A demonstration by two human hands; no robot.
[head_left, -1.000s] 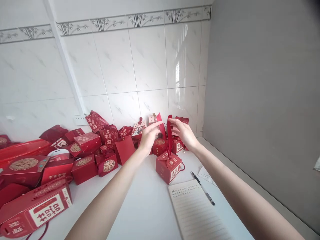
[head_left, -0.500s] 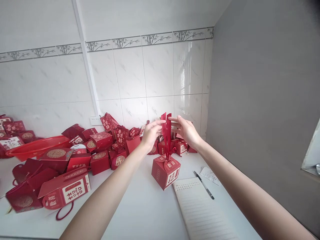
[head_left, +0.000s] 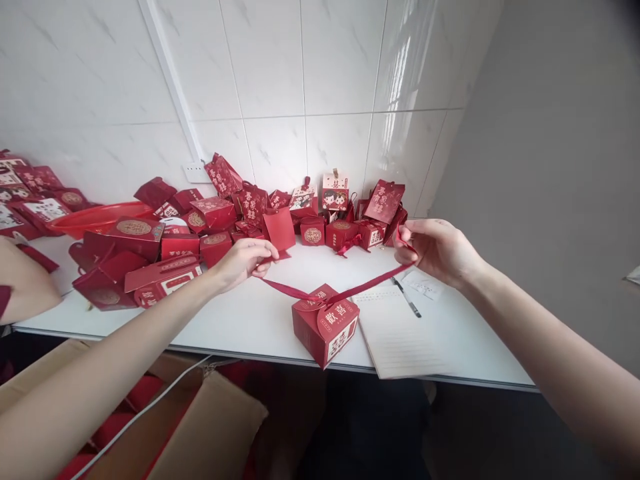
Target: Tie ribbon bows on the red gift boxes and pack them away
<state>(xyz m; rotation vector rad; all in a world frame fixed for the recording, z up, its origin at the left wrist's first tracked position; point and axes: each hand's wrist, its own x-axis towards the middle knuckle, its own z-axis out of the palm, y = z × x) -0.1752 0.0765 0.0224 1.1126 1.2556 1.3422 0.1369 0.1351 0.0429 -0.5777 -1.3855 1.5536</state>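
Observation:
A red gift box [head_left: 325,325] with white and gold characters sits near the table's front edge. From its top a dark red ribbon [head_left: 373,285] spreads out to both sides in a shallow V. My left hand [head_left: 246,259] pinches one end, left of the box. My right hand [head_left: 434,248] is closed on the other end, up and to the right. Both stretches of ribbon look fairly taut. The ribbon's crossing at the box top is partly hidden by the lid flaps.
Many red boxes [head_left: 215,212] are piled along the wall around a red plastic basin [head_left: 100,217]. An open notebook [head_left: 400,340] and a pen [head_left: 407,299] lie right of the box. Below the table stands an open cardboard carton [head_left: 220,413]. Another person's arm [head_left: 30,283] shows at left.
My hands have moved apart, drawing the ribbon ends from upright above the box out to left and right. The view has tilted down, showing the table edge and carton.

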